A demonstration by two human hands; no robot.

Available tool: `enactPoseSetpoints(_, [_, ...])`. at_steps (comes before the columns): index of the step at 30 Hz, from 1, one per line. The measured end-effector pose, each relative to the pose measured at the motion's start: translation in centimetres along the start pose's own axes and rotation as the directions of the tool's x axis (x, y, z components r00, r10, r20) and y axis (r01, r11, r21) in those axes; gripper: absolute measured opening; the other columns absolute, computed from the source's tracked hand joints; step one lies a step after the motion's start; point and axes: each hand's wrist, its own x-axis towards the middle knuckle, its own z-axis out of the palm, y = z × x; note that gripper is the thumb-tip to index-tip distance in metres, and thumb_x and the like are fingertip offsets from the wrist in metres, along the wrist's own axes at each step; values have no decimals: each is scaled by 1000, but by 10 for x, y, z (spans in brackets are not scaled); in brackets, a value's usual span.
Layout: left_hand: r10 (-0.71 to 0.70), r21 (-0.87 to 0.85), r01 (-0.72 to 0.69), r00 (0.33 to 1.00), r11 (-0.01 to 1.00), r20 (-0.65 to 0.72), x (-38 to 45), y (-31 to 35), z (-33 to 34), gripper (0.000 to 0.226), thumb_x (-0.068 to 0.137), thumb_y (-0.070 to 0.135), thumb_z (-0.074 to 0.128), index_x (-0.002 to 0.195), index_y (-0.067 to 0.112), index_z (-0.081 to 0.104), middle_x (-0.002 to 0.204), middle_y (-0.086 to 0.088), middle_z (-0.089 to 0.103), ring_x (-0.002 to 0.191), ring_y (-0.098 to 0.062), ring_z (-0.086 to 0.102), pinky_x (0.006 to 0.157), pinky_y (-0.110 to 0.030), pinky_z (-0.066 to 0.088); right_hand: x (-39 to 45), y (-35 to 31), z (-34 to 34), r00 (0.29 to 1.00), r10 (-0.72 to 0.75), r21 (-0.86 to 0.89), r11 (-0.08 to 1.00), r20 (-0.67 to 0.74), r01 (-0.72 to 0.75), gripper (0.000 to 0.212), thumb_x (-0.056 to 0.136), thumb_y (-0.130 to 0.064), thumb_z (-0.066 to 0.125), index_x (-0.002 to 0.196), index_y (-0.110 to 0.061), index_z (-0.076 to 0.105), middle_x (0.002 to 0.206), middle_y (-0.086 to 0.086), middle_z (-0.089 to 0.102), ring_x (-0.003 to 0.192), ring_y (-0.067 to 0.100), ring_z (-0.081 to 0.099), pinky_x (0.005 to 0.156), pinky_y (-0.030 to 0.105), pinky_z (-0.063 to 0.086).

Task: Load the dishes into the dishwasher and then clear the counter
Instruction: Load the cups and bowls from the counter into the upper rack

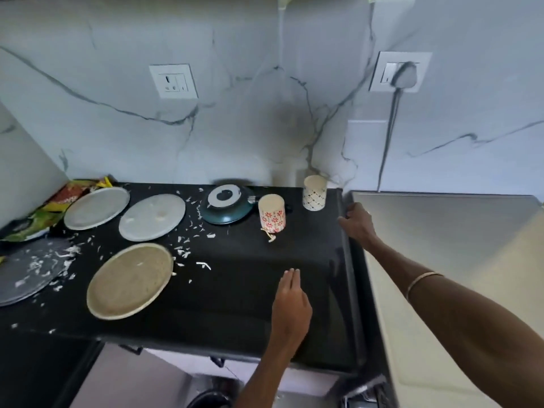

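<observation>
On the black counter (241,293) lie a beige plate (129,281), two grey plates (97,208) (152,217) and a dark grey plate (28,272) at the left edge. An upturned teal pan (226,204) sits at the back. Beside it stand a cup with red flowers (272,213) and a cup with a blue pattern (314,192). My left hand (290,301) hovers flat over the counter with straight fingers, holding nothing. My right hand (357,220) has its fingers curled over the top left edge of the steel dishwasher (441,228).
White scraps (188,240) are scattered over the counter among the plates. Snack wrappers (50,213) lie in the back left corner. Behind stands a marble wall with a socket (173,81) and a plugged-in cord (391,125).
</observation>
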Motion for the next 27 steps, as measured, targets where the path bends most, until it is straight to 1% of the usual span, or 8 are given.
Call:
enactPoseSetpoints(3, [57, 49, -55, 998, 997, -35, 23, -12, 10, 47, 98, 8, 43, 145, 3, 43, 149, -10, 45, 143, -20, 35, 118, -27, 22, 30, -10, 18, 1000, -29, 19, 999, -7, 29, 24, 80, -9, 64, 100, 1, 55, 90, 16, 62, 78, 29, 58, 68, 40, 52])
enactPoseSetpoints(5, [74, 58, -72, 996, 996, -45, 35, -16, 18, 46, 100, 11, 43, 144, 2, 42, 150, -10, 44, 143, -20, 35, 118, -29, 21, 49, -13, 31, 998, -45, 86, 995, -33, 48, 34, 79, -10, 68, 109, -2, 56, 91, 11, 61, 84, 27, 57, 68, 37, 50])
enactPoseSetpoints(8, [75, 61, -73, 997, 995, -25, 44, -18, 21, 47, 103, 18, 39, 148, 5, 35, 155, -8, 36, 146, -16, 27, 120, -28, 16, 79, -14, 51, 1000, -9, 101, 995, -2, 9, 72, 76, -19, 77, 137, -3, 42, 128, 16, 56, 120, 32, 52, 93, 33, 44])
enactPoseSetpoints(11, [52, 55, -53, 999, 997, 12, 48, -26, 24, 49, 105, 22, 32, 152, 9, 25, 160, -3, 25, 149, -12, 15, 121, -25, 8, 104, -16, 76, 1000, -30, 89, 996, 4, 30, 98, 70, -28, 84, 148, -7, 28, 140, 19, 45, 131, 33, 42, 108, 41, 39])
enactPoseSetpoints(17, [39, 77, -42, 998, 996, 43, 44, -50, 18, 52, 106, 33, 17, 153, 13, 22, 161, 2, 22, 148, -7, 9, 121, -32, 3, 135, -16, 108, 994, -87, 48, 995, -64, 90, 86, 69, -33, 85, 136, -17, 34, 130, 19, 53, 119, 36, 51, 96, 42, 44])
enactPoseSetpoints(22, [47, 78, -48, 999, 996, 6, 40, -61, 17, 71, 96, 46, -1, 151, 13, 28, 159, 4, 27, 144, -2, 7, 121, -32, 6, 133, -16, 114, 987, -93, 65, 993, -132, 103, 80, 69, -26, 85, 130, -14, 35, 124, 20, 54, 111, 37, 55, 86, 37, 44])
enactPoseSetpoints(25, [45, 80, -46, 999, 996, 13, 34, -59, 20, 57, 105, 40, 11, 150, 13, 32, 158, 4, 30, 142, -2, 8, 120, -25, 7, 120, -11, 108, 984, -90, 115, 987, -151, 108, 83, 66, -21, 86, 130, -13, 34, 123, 18, 54, 111, 34, 55, 84, 33, 45])
enactPoseSetpoints(27, [53, 78, -55, 998, 995, 25, 30, -54, 23, 52, 104, 33, 20, 150, 13, 34, 157, 4, 32, 142, -2, 9, 120, -29, 11, 109, -4, 96, 984, -54, 180, 980, -171, 85, 91, 66, -25, 86, 137, -17, 31, 128, 14, 52, 115, 30, 54, 91, 35, 47])
